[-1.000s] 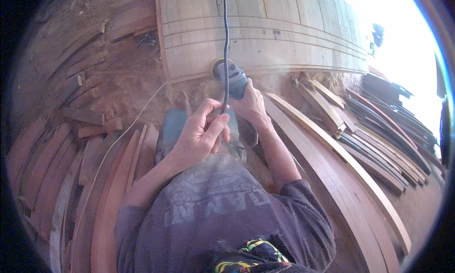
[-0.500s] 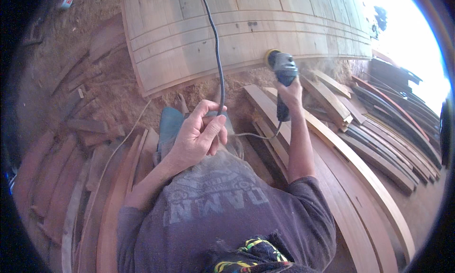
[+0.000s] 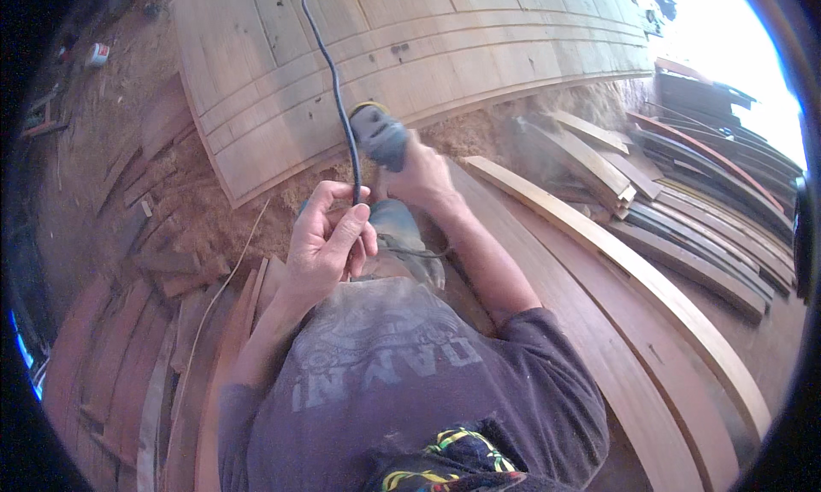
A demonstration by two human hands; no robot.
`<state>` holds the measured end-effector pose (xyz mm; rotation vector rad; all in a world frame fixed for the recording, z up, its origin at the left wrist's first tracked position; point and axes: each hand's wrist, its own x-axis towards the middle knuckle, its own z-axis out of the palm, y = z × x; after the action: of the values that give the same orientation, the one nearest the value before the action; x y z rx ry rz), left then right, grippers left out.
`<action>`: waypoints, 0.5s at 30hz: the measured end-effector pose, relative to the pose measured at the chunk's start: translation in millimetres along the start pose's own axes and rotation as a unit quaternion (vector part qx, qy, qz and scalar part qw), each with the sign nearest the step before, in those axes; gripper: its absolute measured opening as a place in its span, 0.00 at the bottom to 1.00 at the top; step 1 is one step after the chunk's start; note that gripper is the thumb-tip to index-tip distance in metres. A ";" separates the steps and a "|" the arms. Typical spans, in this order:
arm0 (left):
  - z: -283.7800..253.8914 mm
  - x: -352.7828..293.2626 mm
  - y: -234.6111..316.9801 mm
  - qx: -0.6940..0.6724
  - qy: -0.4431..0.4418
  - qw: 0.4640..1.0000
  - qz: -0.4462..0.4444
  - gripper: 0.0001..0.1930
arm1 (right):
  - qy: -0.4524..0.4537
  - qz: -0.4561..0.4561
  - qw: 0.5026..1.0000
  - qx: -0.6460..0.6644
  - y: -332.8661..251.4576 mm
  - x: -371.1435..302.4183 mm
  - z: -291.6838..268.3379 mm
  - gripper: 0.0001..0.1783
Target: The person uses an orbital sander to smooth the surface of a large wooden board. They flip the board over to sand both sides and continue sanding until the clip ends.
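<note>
A grey angle grinder [image 3: 381,138] with a yellow-edged disc is wrapped in my right hand [image 3: 422,174]. Its disc is at the near edge of a large pale grooved wooden panel [image 3: 282,94]; motion blur hides whether it touches. In front of my body, my left hand [image 3: 332,237] pinches a dark power cord [image 3: 330,63] between thumb and fingers. From there the cord runs up across the panel, passing close by the grinder's head. Below my right wrist, another length of cord [image 3: 419,252] loops near my legs.
Long boards [image 3: 616,261] lie close on my right, with stacked planks [image 3: 701,240] beyond them. More reddish boards [image 3: 94,347] spread on the left. Sawdust [image 3: 492,133] heaps along the panel's near edge. A small white tub [image 3: 99,54] stands far left.
My right hand has swept the grinder leftward along the panel's near edge, close to the cord. My left hand keeps its pinch on the cord. The view has shifted slightly.
</note>
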<state>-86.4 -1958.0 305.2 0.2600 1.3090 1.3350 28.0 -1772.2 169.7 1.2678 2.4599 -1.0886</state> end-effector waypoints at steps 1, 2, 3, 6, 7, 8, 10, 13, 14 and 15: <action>-1.1 4.0 0.3 -0.001 0.007 1.000 0.002 0.10 | -0.009 0.038 0.999 -0.016 14.3 3.9 -18.5 0.33; -0.1 9.6 -1.3 -0.014 0.000 1.000 0.003 0.10 | 0.019 0.066 0.998 -0.013 38.2 13.1 -28.2 0.37; 1.5 13.9 -4.0 -0.027 -0.004 1.000 0.002 0.10 | 0.044 0.079 0.996 -0.029 60.5 18.9 -42.4 0.36; 17.9 12.5 -6.3 -0.035 0.000 0.999 -0.008 0.10 | 0.106 0.100 0.989 0.003 114.5 26.5 -78.5 0.36; 24.4 13.7 -3.2 -0.035 -0.001 0.999 -0.011 0.09 | 0.131 0.087 0.987 0.029 143.7 37.6 -89.9 0.35; 28.3 14.6 -0.8 -0.031 -0.012 0.999 -0.010 0.09 | 0.146 0.154 0.977 0.022 152.5 43.6 -103.3 0.33; 34.2 14.8 7.1 -0.019 -0.019 1.000 -0.002 0.09 | 0.165 0.204 0.961 0.091 178.5 55.1 -121.7 0.28; 35.7 17.1 2.8 0.011 -0.062 0.997 0.046 0.10 | 0.163 0.108 0.971 0.139 162.0 51.6 -113.8 0.31; 38.2 16.5 1.7 0.017 -0.075 0.995 0.056 0.10 | 0.152 0.097 0.975 0.129 149.2 48.8 -103.6 0.32; 38.3 14.0 1.1 0.038 -0.069 0.994 0.073 0.10 | 0.121 0.095 0.983 0.102 131.2 52.7 -82.4 0.34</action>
<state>-61.0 -1926.8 311.8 0.5008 1.2452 1.3649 109.1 -1634.1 135.9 1.7522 2.3717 -1.2249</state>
